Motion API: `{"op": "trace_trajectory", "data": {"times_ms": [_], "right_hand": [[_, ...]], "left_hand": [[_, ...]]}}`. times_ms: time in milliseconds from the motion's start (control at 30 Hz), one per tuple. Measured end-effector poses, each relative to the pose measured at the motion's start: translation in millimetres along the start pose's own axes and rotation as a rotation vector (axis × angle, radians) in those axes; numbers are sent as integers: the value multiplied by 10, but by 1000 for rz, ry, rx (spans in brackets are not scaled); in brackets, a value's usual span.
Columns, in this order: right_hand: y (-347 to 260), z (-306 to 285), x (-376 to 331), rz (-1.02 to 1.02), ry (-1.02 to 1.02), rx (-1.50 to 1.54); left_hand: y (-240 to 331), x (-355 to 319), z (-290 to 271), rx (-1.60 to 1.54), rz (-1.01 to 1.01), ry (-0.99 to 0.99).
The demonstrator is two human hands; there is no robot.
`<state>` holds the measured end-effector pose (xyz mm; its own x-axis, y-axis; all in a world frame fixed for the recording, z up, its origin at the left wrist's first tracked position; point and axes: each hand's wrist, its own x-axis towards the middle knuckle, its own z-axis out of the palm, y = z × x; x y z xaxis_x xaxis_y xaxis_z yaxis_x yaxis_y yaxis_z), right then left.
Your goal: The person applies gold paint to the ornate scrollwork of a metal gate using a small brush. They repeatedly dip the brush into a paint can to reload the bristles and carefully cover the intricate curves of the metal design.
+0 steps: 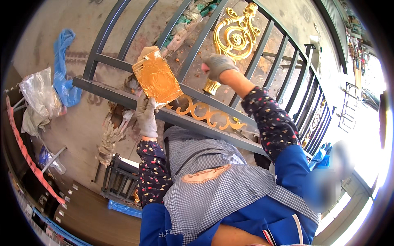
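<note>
My left hand (146,117), in a grey glove, grips the lower edge of a cardboard piece (158,78) smeared with thick gold-brown paint. It holds the piece tilted above the dark metal railing (123,97). My right hand (221,67), also gloved, is closed over the lower part of a gold scroll ornament (236,39) set between the bars. Whatever its fingers may hold is hidden. Below that hand shows the ornament's gold foot (211,87). A row of gold curls (207,112) runs between the railing's two lower rails.
Blue plastic wrap (65,74) and a clear plastic bag (39,90) lie to the left, near a pinkish wrapped bar (30,151). Tattered wrapping (110,137) sits under the railing. A smaller dark railing (119,176) is at lower left. Another person's blurred shape (328,176) appears at right.
</note>
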<state>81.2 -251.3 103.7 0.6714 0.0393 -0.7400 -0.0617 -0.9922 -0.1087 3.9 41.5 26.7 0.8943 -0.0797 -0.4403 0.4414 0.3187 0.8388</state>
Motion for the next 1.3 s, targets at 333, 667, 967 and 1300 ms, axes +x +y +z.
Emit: {"op": "trace_trajectory", "data": {"times_ms": [333, 667, 967, 1300], "right_hand": [[416, 265, -170, 55, 253, 250], [757, 1386, -523, 308, 724, 735], [679, 1718, -599, 410, 713, 997], [574, 1409, -675, 214, 830, 833]], "left_hand": [[-46, 31, -89, -3, 18, 4], [-56, 6, -17, 77, 60, -18], [-55, 32, -124, 128, -25, -74], [-27, -17, -102, 123, -14, -47]]}}
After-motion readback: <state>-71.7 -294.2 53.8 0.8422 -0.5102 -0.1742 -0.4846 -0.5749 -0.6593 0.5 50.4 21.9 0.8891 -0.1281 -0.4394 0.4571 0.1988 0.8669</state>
